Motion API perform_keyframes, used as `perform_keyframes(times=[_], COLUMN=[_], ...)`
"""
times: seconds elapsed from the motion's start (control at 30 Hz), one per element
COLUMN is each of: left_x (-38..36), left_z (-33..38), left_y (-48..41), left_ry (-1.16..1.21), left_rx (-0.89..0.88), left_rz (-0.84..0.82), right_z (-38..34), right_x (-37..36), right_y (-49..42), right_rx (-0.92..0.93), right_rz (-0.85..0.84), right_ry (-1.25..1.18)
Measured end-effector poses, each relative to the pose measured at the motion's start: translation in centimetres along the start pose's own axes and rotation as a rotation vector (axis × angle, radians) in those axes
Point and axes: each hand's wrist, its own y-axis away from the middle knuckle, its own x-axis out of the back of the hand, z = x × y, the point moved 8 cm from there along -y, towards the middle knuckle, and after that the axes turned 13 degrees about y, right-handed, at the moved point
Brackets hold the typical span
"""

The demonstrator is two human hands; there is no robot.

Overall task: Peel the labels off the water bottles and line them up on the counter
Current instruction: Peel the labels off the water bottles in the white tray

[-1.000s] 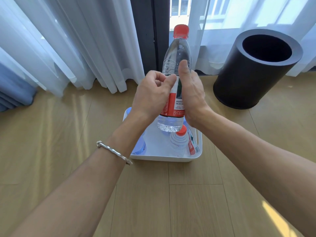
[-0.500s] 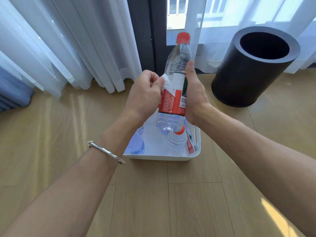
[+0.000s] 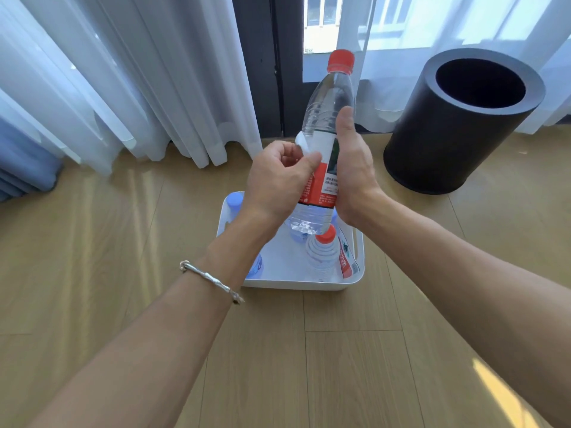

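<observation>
A: How is the left hand set?

B: The left hand is curled, and a white lifted corner of the label is pinched between its thumb and forefinger. A silver bracelet is worn on that wrist.

A: And the right hand?

B: The right hand is clamped round the bottle from the right, at label height. Its thumb is laid up along the clear shoulder, and the other fingers are hidden behind the bottle.

A: Where is the bottle held?

B: It is held in the air between both hands, above the far end of a white tray. It is tilted a little, with the red cap pointed up and away. Apart from the lifted corner, the red label is seen wrapped round the middle of the bottle.

A: What is kept in the tray?

B: A second bottle with a red cap is stood upright near the right side, just below the base of the held one. A blue-capped bottle is placed in the far left corner, and another, with a blue label, is partly covered by the left wrist. A red and white strip is seen against the right wall. Whether it is loose cannot be told.

A: And around the tray?

B: The tray is set on a wooden floor. A black round bin is stood well to the right, open at the top. White curtains are hung along the window behind.
</observation>
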Motion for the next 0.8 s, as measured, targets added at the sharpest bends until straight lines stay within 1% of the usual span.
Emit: perform_keyframes(times=[0.1,0.23,0.37,0.43,0.53,0.67,0.73,0.8], left_x=[0.9,1.9,2.4,2.2,1.4,1.1,1.3,2.2], left_z=[0.3,0.1,0.2,0.1,-0.3,-0.2,-0.3,-0.8], left_y=[-0.2,-0.6,-1.1,-1.5,-1.4,-1.3,-1.5,-1.8], left_ry=[-0.002,0.12,0.353,0.395,0.429,0.543,0.5,0.374], left_rx=[-0.033,0.003,0.095,0.14,0.23,0.312,0.311,0.278], left_rz=[0.041,0.021,0.06,0.032,-0.014,-0.07,-0.086,-0.031], right_z=[-0.1,-0.2,0.5,0.5,0.3,0.6,0.5,0.3], right_x=[-0.4,-0.6,-0.2,0.0,0.3,0.3,0.3,0.1], right_y=[0.1,-0.3,-0.8,-0.9,-1.1,-1.1,-1.0,-0.8], right_rx=[0.004,-0.045,-0.143,-0.168,-0.148,-0.157,-0.148,-0.136], right_rz=[-0.042,-0.123,-0.139,-0.162,-0.164,-0.179,-0.188,-0.205], right_ry=[0.018,-0.044,-0.206,-0.277,-0.284,-0.282,-0.26,-0.241])
